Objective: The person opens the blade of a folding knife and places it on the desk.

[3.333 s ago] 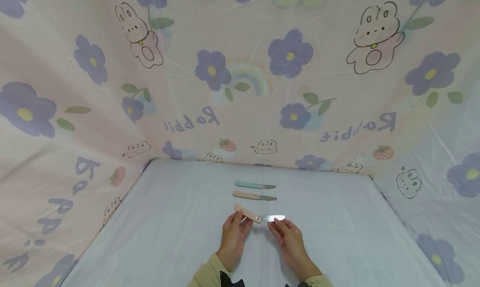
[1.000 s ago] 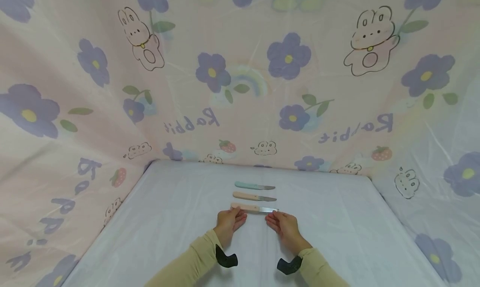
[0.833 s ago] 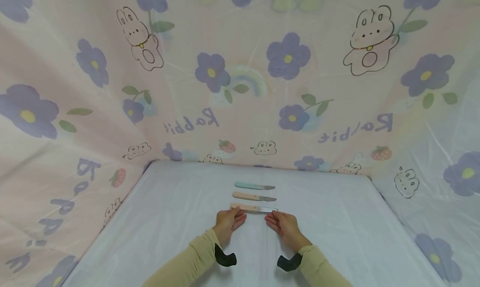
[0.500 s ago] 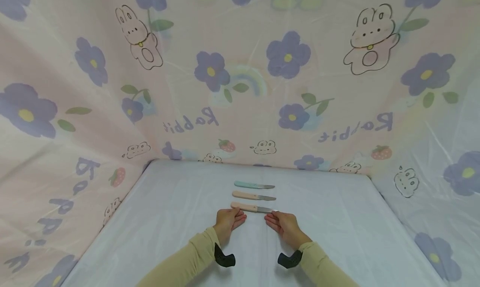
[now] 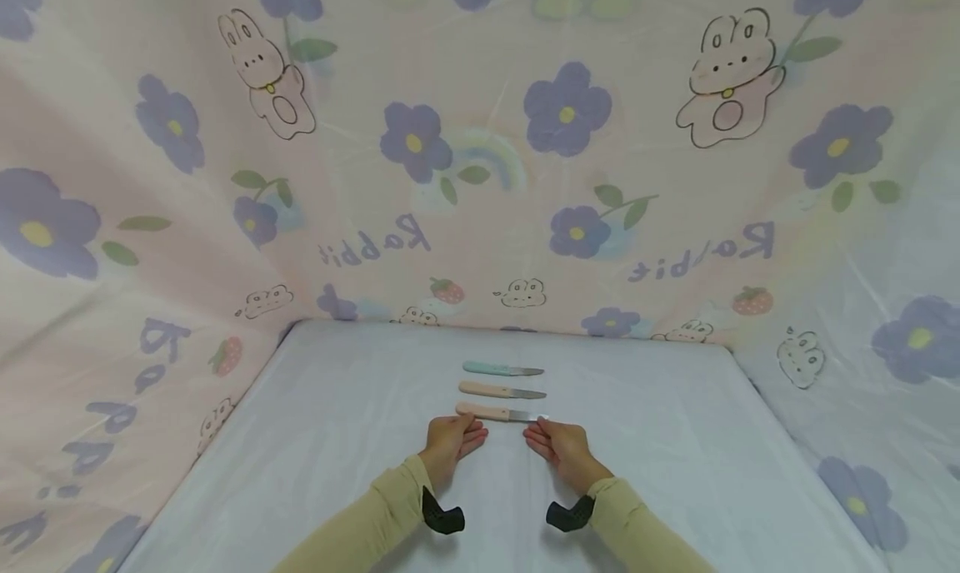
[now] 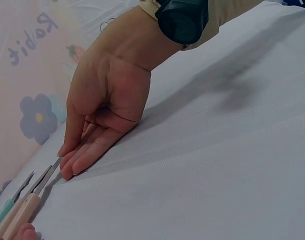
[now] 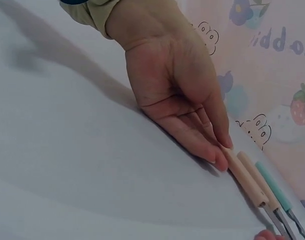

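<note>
A folding knife with a pale pink handle [image 5: 483, 411] lies unfolded at the front of a row of three. My left hand [image 5: 450, 440] pinches its handle end between thumb and fingers. The tip of its blade [image 5: 522, 416] is pinched by my right hand [image 5: 566, 446]. Behind it lie a peach-handled knife [image 5: 482, 388] and a teal-handled knife [image 5: 483, 368], both with blades out to the right. The left wrist view shows the right hand [image 6: 107, 95] at the blade tip; the right wrist view shows the left hand [image 7: 175, 85] at the handle.
A white cloth covers the table [image 5: 360, 381]. A patterned curtain [image 5: 480, 248] with flowers and rabbits rises along its back and sides. Each wrist wears a black device [image 5: 442, 515] near the sleeve cuff.
The pink knife, earlier bent at its pivot and closer to me, is now straight and parallel to the others. Both hands moved forward with it, then stayed nearly still while the view shifted slightly.
</note>
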The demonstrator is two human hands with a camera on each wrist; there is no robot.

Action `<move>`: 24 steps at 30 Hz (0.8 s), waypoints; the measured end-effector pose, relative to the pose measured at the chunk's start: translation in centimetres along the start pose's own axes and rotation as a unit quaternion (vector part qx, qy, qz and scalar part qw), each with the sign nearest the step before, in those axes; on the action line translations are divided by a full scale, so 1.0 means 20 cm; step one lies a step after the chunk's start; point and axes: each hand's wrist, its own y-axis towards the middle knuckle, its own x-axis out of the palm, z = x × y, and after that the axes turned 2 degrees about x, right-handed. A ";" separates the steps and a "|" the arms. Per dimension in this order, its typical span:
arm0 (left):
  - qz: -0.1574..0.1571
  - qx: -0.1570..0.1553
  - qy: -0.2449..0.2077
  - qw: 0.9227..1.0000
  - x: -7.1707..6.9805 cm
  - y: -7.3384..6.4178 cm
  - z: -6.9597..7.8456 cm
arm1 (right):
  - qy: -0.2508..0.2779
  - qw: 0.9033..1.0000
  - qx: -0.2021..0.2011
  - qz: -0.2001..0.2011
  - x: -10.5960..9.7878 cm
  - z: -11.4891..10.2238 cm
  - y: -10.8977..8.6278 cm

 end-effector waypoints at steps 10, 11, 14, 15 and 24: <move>0.011 0.014 0.034 0.999 0.01 0.01 -0.06 | -0.025 0.999 -0.012 0.030 0.00 0.03 -0.01; 0.011 0.018 0.037 0.999 0.01 0.01 -0.06 | -0.026 0.999 -0.012 0.031 0.00 0.03 -0.01; 0.003 0.032 0.048 0.998 0.00 0.01 -0.08 | -0.029 0.999 -0.018 0.029 0.00 0.03 -0.02; -0.003 0.038 0.050 0.998 0.00 0.01 -0.08 | -0.032 0.999 -0.021 0.027 0.00 0.03 -0.02; -0.158 0.111 0.148 0.970 -0.11 -0.06 -0.03 | -0.112 0.987 -0.090 -0.066 -0.03 0.04 -0.07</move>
